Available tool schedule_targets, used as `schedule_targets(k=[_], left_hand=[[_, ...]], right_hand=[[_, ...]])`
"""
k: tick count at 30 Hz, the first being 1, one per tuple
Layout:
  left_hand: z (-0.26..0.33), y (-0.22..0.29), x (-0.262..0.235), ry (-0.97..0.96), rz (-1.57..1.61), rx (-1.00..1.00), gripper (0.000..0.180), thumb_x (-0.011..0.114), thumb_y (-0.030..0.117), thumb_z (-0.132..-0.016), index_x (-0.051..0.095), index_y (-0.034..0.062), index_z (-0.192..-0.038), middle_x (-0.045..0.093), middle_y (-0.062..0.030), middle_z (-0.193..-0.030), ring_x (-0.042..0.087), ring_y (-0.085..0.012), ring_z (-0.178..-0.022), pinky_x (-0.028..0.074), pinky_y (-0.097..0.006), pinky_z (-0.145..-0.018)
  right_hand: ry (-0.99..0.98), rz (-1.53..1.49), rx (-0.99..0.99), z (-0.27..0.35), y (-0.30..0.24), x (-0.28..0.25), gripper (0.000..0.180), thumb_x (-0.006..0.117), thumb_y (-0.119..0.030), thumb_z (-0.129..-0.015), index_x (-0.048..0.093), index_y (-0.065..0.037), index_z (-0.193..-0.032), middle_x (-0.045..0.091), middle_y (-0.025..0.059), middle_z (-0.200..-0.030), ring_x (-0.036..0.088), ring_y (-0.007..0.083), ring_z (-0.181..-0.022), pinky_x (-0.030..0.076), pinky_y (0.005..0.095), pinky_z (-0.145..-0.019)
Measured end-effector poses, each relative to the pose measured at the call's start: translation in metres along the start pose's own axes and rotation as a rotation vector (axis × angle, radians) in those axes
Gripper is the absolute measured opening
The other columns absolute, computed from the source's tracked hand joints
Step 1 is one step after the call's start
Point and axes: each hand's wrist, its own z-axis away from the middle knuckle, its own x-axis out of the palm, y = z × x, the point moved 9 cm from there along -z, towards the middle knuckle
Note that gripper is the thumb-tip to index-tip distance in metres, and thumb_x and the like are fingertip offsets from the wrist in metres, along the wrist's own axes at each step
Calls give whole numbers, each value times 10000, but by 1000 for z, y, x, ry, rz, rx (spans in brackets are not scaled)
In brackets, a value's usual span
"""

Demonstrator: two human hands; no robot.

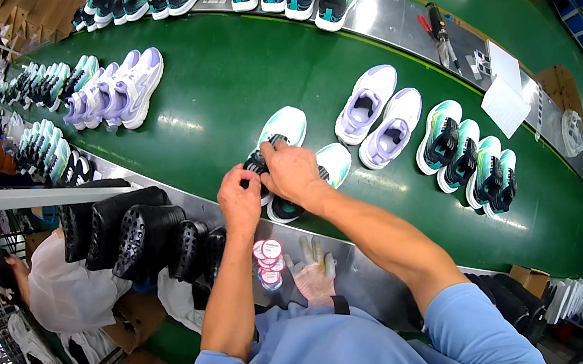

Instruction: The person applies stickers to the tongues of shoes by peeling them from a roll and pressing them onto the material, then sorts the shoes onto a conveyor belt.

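Observation:
A white and mint sneaker with a black tongue (284,127) lies on the green conveyor belt (228,77) in front of me. My left hand (240,200) and my right hand (292,172) both pinch its black tongue and laces at the near end. Its partner sneaker (332,164) rests just to the right, partly hidden under my right wrist. A worn glove (313,271) and a small stack of round red and white stickers (268,261) sit on the metal rim near my chest.
Two lilac sneakers (378,115) and several teal ones (466,156) lie to the right on the belt. More pairs line the far rim and the left. Black shoe moulds (132,232) stack at my left. Papers (505,94) and a tool (441,33) rest on the far rail.

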Motion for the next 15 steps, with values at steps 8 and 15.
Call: schedule_targets(k=[8, 15], left_hand=[[107, 148, -45, -437, 128, 129, 136, 734, 99, -872, 698, 4, -962, 667, -250, -1196, 654, -378, -1114, 503, -435, -961], [225, 66, 36, -873, 88, 200, 107, 724, 85, -835, 674, 10, -892, 631, -184, -1071, 603, -406, -985, 496, -483, -875]], right_hand=[[135, -41, 163, 158, -38, -142, 509, 772, -246, -765, 628, -39, -1207, 636, 169, -952, 702, 353, -835, 569, 467, -667], [-51, -160, 470, 306, 11, -33, 782, 831, -290, -751, 516, -63, -1430, 643, 193, -1069, 682, 325, -871, 565, 438, -733]])
